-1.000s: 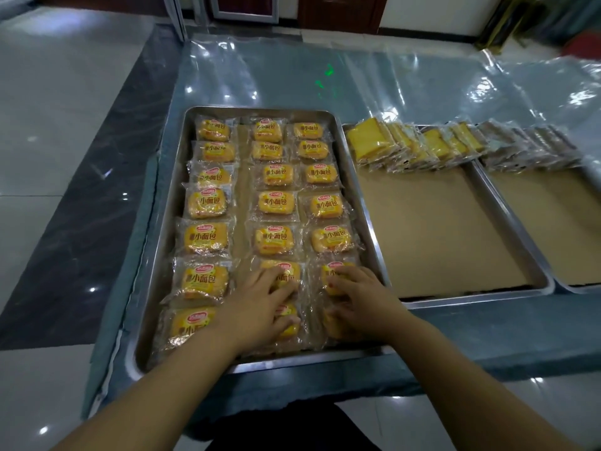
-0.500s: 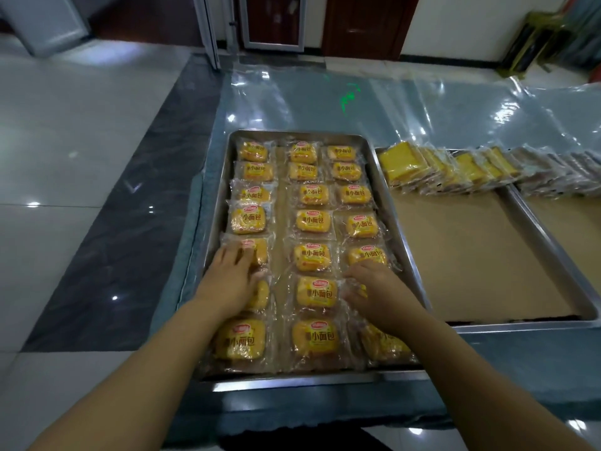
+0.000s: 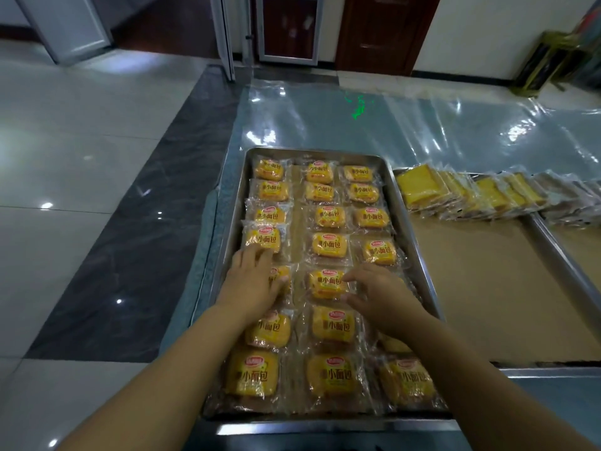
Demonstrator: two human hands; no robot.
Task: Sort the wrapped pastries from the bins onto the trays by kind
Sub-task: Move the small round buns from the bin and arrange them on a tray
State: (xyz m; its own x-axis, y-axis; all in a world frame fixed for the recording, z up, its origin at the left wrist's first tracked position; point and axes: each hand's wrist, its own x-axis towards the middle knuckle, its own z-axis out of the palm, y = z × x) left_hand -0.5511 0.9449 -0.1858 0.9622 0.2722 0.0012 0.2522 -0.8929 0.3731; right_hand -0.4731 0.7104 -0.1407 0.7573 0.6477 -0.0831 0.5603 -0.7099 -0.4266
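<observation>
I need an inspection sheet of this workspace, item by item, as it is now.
Surface: table under clear plastic sheet.
Job's things: steel tray holds wrapped buns in three columns; second tray, paper-lined, holds only a row of wrapped cake slices at its far end.
Clutter: nothing seen.
Grips: left hand lies flat on left-column buns; right hand touches a middle-column bun, pinch unclear.
Cables: nothing seen.
Surroundings: glossy tiled floor, dark wooden door.

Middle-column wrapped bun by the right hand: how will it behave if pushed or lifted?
Wrapped bun probably slides easily: glossy film, flat tray. Likely light and squashy; it looks puffy. Loose wrapper edges may flop.
</observation>
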